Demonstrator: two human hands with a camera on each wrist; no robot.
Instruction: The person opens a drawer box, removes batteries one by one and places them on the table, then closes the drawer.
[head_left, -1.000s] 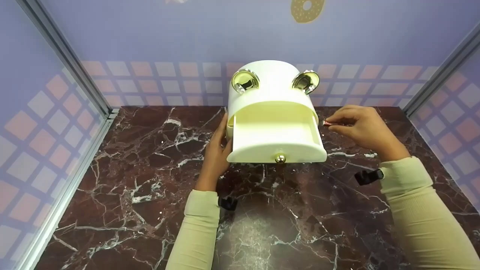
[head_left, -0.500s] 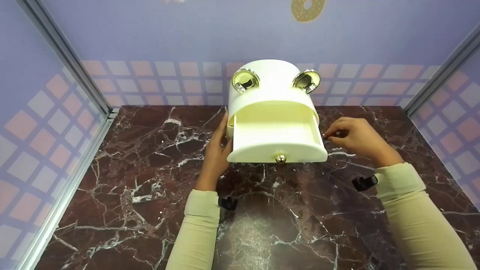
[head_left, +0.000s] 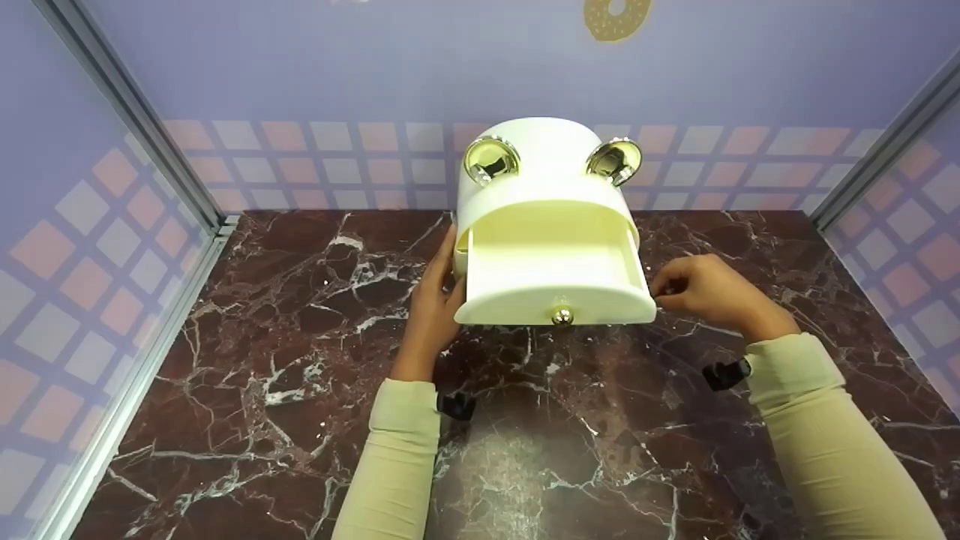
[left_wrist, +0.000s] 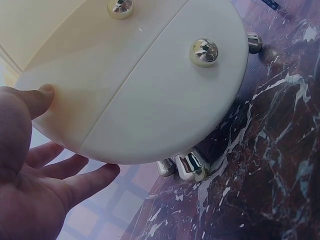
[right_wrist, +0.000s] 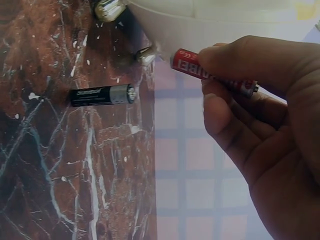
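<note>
A cream two-drawer storage box [head_left: 544, 169] stands at the back of the table, its upper drawer [head_left: 510, 306] pulled out. My left hand [head_left: 433, 311] lies along the box's left side, fingers extended and thumb on the front in the left wrist view. Beside the drawer's right front corner is my right hand [head_left: 709, 296]. Between thumb and fingers it pinches a red battery [right_wrist: 186, 64], clearly seen in the right wrist view but hidden in the head view. A black and silver battery [right_wrist: 102, 95] lies on the table near the box.
Two shiny gold discs [head_left: 491, 161] stick out from the box top. Round metallic knobs [left_wrist: 204, 52] sit on the drawer fronts, and shiny feet [left_wrist: 191, 165] support the box. The dark red marble table [head_left: 300, 420] is bounded by walls with a square pattern.
My right hand has moved toward me along the box's right side with the red battery, from near the box body to the drawer's front corner. The left hand and box stay put.
</note>
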